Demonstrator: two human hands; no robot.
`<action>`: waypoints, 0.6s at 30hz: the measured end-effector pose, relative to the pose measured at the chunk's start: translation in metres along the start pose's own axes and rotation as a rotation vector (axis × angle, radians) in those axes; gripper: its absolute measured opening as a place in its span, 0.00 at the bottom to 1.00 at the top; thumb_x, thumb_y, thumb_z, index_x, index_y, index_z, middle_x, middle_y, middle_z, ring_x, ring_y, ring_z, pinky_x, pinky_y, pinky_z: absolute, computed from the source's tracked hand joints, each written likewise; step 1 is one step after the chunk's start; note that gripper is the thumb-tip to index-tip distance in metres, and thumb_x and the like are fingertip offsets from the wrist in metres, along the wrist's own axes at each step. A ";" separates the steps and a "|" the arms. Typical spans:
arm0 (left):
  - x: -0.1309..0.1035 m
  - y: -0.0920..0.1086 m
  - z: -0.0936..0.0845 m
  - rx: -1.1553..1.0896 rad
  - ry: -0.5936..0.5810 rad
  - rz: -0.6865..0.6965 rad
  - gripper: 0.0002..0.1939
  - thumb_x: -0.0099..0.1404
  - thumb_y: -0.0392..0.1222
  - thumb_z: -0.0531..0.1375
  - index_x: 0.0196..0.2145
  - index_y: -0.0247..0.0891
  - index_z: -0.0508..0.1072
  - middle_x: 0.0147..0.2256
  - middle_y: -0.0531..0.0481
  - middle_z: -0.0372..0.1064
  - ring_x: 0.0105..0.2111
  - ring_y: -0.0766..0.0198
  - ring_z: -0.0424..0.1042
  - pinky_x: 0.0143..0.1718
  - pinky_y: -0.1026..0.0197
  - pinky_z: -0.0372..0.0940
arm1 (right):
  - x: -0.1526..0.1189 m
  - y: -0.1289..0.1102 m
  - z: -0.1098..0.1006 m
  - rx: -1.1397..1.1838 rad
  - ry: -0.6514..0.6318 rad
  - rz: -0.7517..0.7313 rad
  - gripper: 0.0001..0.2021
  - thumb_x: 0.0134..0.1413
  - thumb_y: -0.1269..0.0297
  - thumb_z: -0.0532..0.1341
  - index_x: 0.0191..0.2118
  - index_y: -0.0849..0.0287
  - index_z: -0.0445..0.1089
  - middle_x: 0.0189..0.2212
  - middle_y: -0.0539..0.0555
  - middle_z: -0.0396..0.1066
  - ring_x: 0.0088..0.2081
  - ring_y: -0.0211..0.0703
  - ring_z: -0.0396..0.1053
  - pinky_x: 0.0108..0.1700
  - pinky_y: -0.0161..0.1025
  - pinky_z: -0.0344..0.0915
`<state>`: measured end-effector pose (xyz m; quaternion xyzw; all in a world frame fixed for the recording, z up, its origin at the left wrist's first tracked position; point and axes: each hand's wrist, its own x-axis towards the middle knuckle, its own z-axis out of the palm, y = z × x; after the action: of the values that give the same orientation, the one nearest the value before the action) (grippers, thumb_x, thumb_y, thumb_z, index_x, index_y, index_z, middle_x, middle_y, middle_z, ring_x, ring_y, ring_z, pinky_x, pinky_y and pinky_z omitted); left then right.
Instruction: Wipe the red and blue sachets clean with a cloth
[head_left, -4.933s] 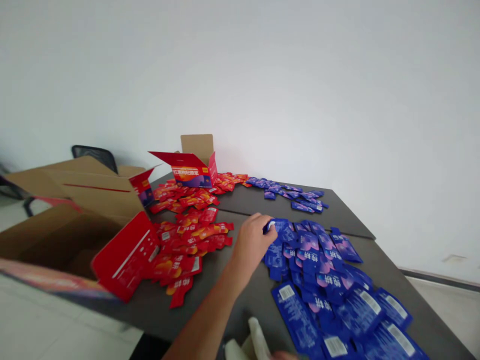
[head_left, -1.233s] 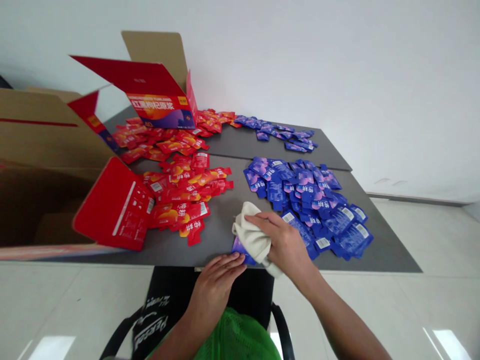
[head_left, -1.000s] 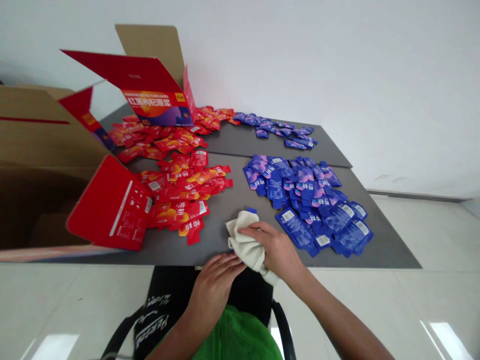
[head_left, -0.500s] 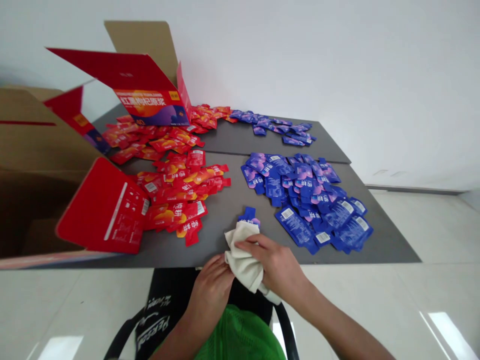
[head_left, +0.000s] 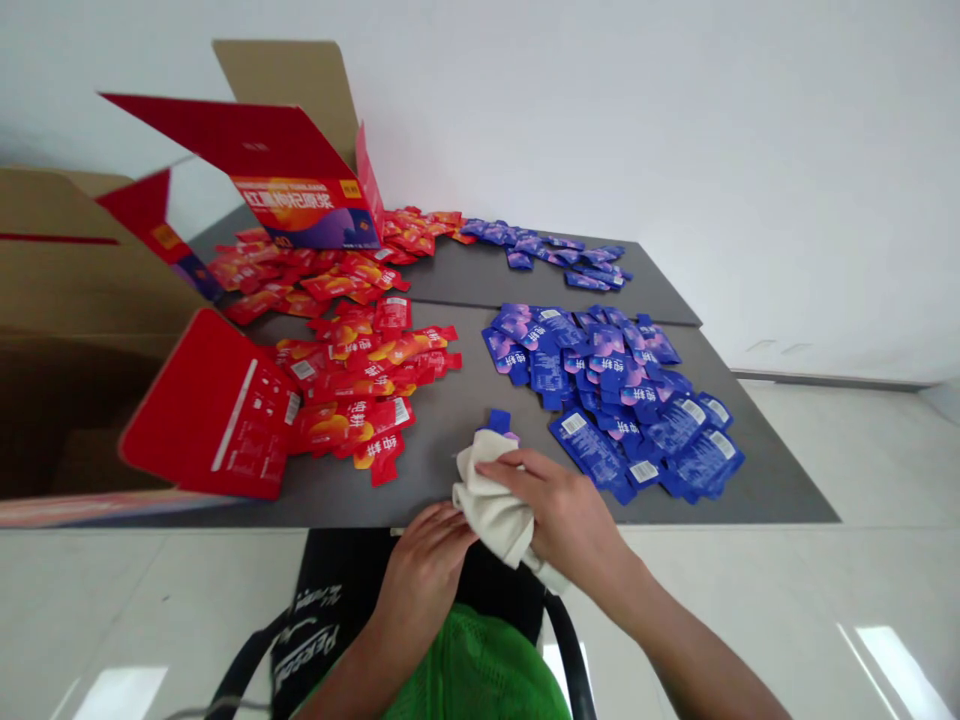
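Note:
My right hand [head_left: 566, 510] is closed on a crumpled off-white cloth [head_left: 491, 500] at the table's front edge. The cloth lies over a blue pouch [head_left: 499, 420], and only the pouch's top end with its spout shows. Just left of the cloth is my left hand [head_left: 427, 565], its fingers pressed together and touching the cloth's lower side. What those fingers hold, if anything, is hidden. To the right lies a pile of blue pouches [head_left: 607, 365], and to the left a pile of red pouches [head_left: 352, 380].
An open red carton [head_left: 307, 215] stands at the back left among more red pouches [head_left: 255, 270]. A larger open box [head_left: 217, 420] fills the near left. More blue pouches [head_left: 555, 250] lie at the back of the grey table [head_left: 442, 440].
The cloth and my right hand have shifted slightly up and right, covering more of the blue pouch. My left hand has moved slightly with them.

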<state>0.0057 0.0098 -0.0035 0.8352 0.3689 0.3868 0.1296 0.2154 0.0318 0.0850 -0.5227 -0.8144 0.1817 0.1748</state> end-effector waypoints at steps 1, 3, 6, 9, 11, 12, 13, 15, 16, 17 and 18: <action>0.000 0.000 0.000 -0.010 0.003 -0.008 0.15 0.74 0.29 0.55 0.44 0.40 0.81 0.42 0.48 0.83 0.41 0.59 0.81 0.52 0.50 0.74 | -0.006 -0.003 0.004 0.014 -0.045 -0.006 0.29 0.60 0.77 0.61 0.64 0.46 0.70 0.59 0.53 0.74 0.53 0.45 0.76 0.52 0.36 0.72; 0.001 0.000 -0.001 -0.013 0.003 -0.004 0.15 0.74 0.29 0.55 0.44 0.40 0.81 0.42 0.48 0.83 0.41 0.59 0.81 0.52 0.50 0.74 | -0.004 0.000 0.012 0.032 -0.084 0.014 0.28 0.60 0.77 0.62 0.63 0.45 0.71 0.58 0.51 0.74 0.52 0.45 0.77 0.52 0.36 0.73; 0.002 -0.001 -0.002 0.015 -0.015 0.029 0.17 0.74 0.27 0.54 0.48 0.40 0.79 0.47 0.49 0.82 0.48 0.58 0.81 0.53 0.50 0.73 | 0.024 0.020 0.012 0.001 -0.027 0.067 0.27 0.60 0.75 0.63 0.62 0.45 0.73 0.59 0.52 0.74 0.53 0.46 0.77 0.54 0.37 0.72; 0.001 -0.003 -0.001 0.028 -0.033 0.040 0.17 0.74 0.26 0.53 0.49 0.40 0.78 0.51 0.50 0.80 0.50 0.59 0.80 0.54 0.51 0.73 | 0.056 0.038 0.000 -0.102 0.044 0.124 0.25 0.61 0.77 0.61 0.62 0.49 0.73 0.58 0.54 0.74 0.53 0.48 0.76 0.52 0.37 0.73; 0.001 -0.004 -0.001 0.031 -0.023 0.040 0.17 0.74 0.26 0.54 0.49 0.41 0.78 0.51 0.50 0.80 0.50 0.59 0.80 0.53 0.52 0.73 | 0.061 0.040 -0.009 -0.127 0.095 0.136 0.24 0.62 0.76 0.61 0.61 0.51 0.74 0.57 0.55 0.75 0.52 0.48 0.77 0.51 0.37 0.73; 0.000 -0.004 0.000 0.030 -0.016 0.042 0.17 0.74 0.27 0.54 0.50 0.41 0.78 0.51 0.50 0.80 0.51 0.59 0.80 0.53 0.52 0.73 | 0.057 0.036 -0.013 -0.116 0.123 0.126 0.24 0.62 0.75 0.61 0.61 0.51 0.74 0.57 0.55 0.75 0.52 0.48 0.77 0.52 0.37 0.73; 0.000 -0.003 0.000 0.027 -0.009 0.043 0.17 0.74 0.27 0.54 0.50 0.40 0.78 0.51 0.49 0.80 0.50 0.58 0.80 0.53 0.52 0.74 | 0.050 0.030 -0.015 -0.093 0.145 0.105 0.24 0.62 0.75 0.61 0.62 0.50 0.73 0.57 0.55 0.74 0.52 0.47 0.77 0.52 0.37 0.73; 0.000 -0.002 0.000 0.013 -0.004 0.034 0.16 0.75 0.28 0.54 0.49 0.40 0.78 0.49 0.48 0.81 0.49 0.58 0.80 0.53 0.50 0.74 | 0.027 0.014 -0.014 -0.033 0.152 0.046 0.26 0.62 0.75 0.62 0.63 0.48 0.71 0.58 0.55 0.73 0.53 0.46 0.76 0.54 0.38 0.72; 0.001 -0.001 0.000 0.003 -0.004 0.022 0.15 0.75 0.29 0.54 0.47 0.40 0.79 0.47 0.48 0.82 0.46 0.57 0.81 0.52 0.50 0.74 | 0.015 0.006 -0.011 -0.012 0.114 0.013 0.27 0.61 0.76 0.61 0.64 0.47 0.71 0.59 0.54 0.73 0.54 0.46 0.76 0.53 0.37 0.72; 0.001 0.000 -0.001 -0.008 -0.003 0.006 0.14 0.75 0.30 0.54 0.45 0.40 0.80 0.43 0.48 0.83 0.43 0.58 0.81 0.52 0.49 0.74 | 0.005 -0.001 -0.008 -0.001 0.053 -0.009 0.29 0.60 0.78 0.61 0.64 0.46 0.70 0.59 0.54 0.73 0.54 0.45 0.76 0.53 0.37 0.72; 0.001 0.001 -0.001 -0.017 -0.001 -0.009 0.14 0.75 0.30 0.55 0.43 0.39 0.80 0.40 0.47 0.83 0.40 0.58 0.81 0.51 0.49 0.74 | -0.003 -0.006 -0.003 0.007 -0.008 -0.019 0.29 0.60 0.78 0.60 0.64 0.46 0.70 0.59 0.53 0.74 0.53 0.45 0.76 0.53 0.36 0.73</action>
<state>0.0058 0.0103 -0.0016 0.8326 0.3692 0.3889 0.1384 0.2136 0.0274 0.0901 -0.5137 -0.8192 0.1850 0.1753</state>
